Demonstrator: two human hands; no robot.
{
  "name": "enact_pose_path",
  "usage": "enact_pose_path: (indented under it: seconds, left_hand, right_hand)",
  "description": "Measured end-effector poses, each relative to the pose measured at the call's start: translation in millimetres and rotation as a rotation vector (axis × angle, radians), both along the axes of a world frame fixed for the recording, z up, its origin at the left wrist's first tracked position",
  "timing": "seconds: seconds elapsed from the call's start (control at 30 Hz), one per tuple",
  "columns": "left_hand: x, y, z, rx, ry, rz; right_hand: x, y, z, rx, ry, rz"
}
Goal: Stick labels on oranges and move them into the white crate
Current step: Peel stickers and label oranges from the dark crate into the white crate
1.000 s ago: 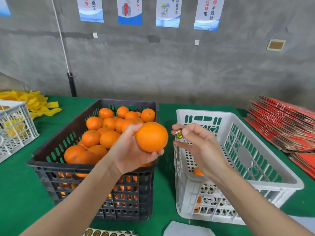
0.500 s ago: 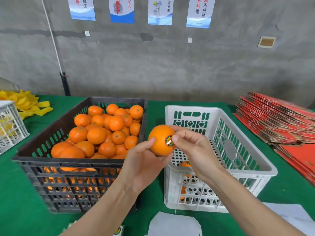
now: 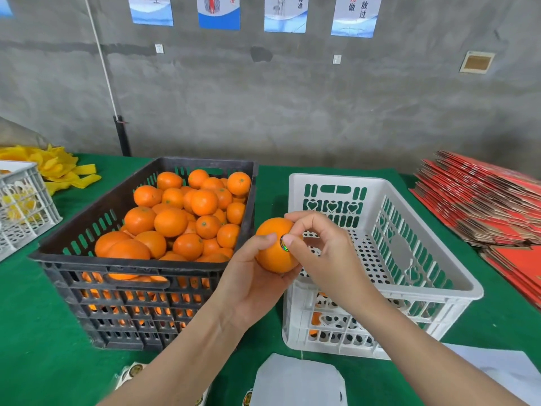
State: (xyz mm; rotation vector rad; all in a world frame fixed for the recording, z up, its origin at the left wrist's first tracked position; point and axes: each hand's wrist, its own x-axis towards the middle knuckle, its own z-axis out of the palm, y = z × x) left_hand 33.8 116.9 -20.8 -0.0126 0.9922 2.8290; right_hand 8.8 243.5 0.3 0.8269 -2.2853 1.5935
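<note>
Our left hand (image 3: pixel 251 285) cups the orange (image 3: pixel 272 253) from below, fingers curled round it, in the air by the white crate's (image 3: pixel 345 178) near-left corner. Our right hand (image 3: pixel 325 253) pinches its right side, thumb pressing the label (image 3: pixel 283 243) down. At nine o'clock the black crate (image 3: pixel 140 265) is heaped with fruit. At three o'clock the white crate shows only a few, so we judge most work remains.

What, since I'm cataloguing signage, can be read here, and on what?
"工": first poster, top cut off.
"法": second poster.
"标准": third poster.
"持做", "放过": fourth poster.
Label on orange and sticker sheets: too small to read.
</note>
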Motion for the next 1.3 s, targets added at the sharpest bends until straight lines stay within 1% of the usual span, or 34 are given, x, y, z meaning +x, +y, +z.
enact_pose_path:
  seconds: [0.07,0.13,0.2,0.3,0.33,0.37,0.4,0.43,0.47,0.53,0.57,0.6,0.67,0.73,0.77,0.83,0.93,0.97,1.03,1.1,1.2,1.27,1.3]
  left_hand:
    - [-1.4,-1.0,-3.7,0.015,-0.006,-0.009]
    - [-1.8,-0.5,-6.4,0.023,-0.008,-0.023]
    - [-4.2,1.4,-9.1,0.019,0.002,-0.025]
    - [-11.7,5.8,-10.0,-0.007,0.019,-0.020]
    - [-15.0,8.0,-9.7,-0.022,0.021,-0.027]
    - [-18.5,11.3,-8.7,-0.051,0.017,-0.047]
    - [-22.4,14.8,-8.4,-0.097,0.010,-0.073]
    - [-26.8,18.7,-8.1,-0.172,-0.005,-0.094]
    - [-31.9,21.5,-8.4,-0.269,-0.022,-0.094]
    - [-45.2,21.9,-12.0,-0.466,-0.048,-0.027]
    - [-51.7,20.1,-13.6,-0.506,-0.066,0.014]
    - [-57.4,17.6,-14.8,-0.508,-0.100,0.038]
    - [-65.3,12.5,-18.9,-0.480,-0.192,0.052]
    - [-70.0,9.0,-25.3,-0.450,-0.261,0.068]
    - [-71.5,8.0,-27.6,-0.436,-0.268,0.074]
    - [-74.3,6.2,-31.2,-0.434,-0.263,0.072]
    - [-76.4,4.4,-34.9,-0.467,-0.243,0.073]
    - [-76.5,4.8,-36.0,-0.475,-0.234,0.076]
    - [-74.4,5.9,-36.7,-0.486,-0.217,0.085]
    - [-72.8,7.1,-37.0,-0.495,-0.192,0.087]
    - [-67.6,9.5,-36.0,-0.513,-0.164,0.100]
    - [-61.0,11.3,-35.9,-0.536,-0.122,0.137]
    - [-55.2,11.7,-37.6,-0.548,-0.089,0.178]
  right_hand:
    - [-2.2,2.5,-1.5,-0.028,-0.006,0.025]
    - [-7.9,8.3,-1.7,-0.058,-0.133,0.068]
    - [-14.7,14.7,-1.8,-0.007,-0.240,0.122]
    - [-24.2,25.2,-3.1,0.052,-0.375,0.318]
    - [-26.5,27.6,-2.6,0.096,-0.375,0.354]
    - [-28.4,29.2,-0.9,0.166,-0.326,0.344]
    - [-32.3,31.3,0.6,0.256,-0.238,0.285]
    - [-39.2,34.0,2.3,0.316,-0.159,0.203]
    - [-49.2,37.8,5.2,0.329,-0.120,0.132]
    - [-82.4,50.5,9.2,0.295,-0.157,0.034]
    - [-104.2,58.6,7.7,0.327,-0.194,-0.016]
    - [-126.8,67.5,4.2,0.439,-0.223,-0.069]
    - [-166.6,82.9,-14.4,0.852,-0.288,-0.115]
    - [-191.7,90.4,-44.4,1.281,-0.404,-0.030]
    - [-199.5,92.5,-61.7,1.439,-0.463,0.022]
    - [-208.7,93.8,-92.7,1.637,-0.555,0.092]
    - [-212.7,92.4,-125.9,1.771,-0.593,0.157]
    - [-213.9,91.9,-131.2,1.783,-0.598,0.171]
    - [-214.6,90.3,-133.4,1.744,-0.568,0.178]
    - [-212.4,87.4,-124.8,1.613,-0.494,0.154]
    - [-198.3,78.5,-94.6,1.252,-0.437,0.122]
    - [-180.3,70.5,-69.4,0.922,-0.234,0.011]
    - [-166.5,65.9,-57.6,0.720,-0.123,-0.053]
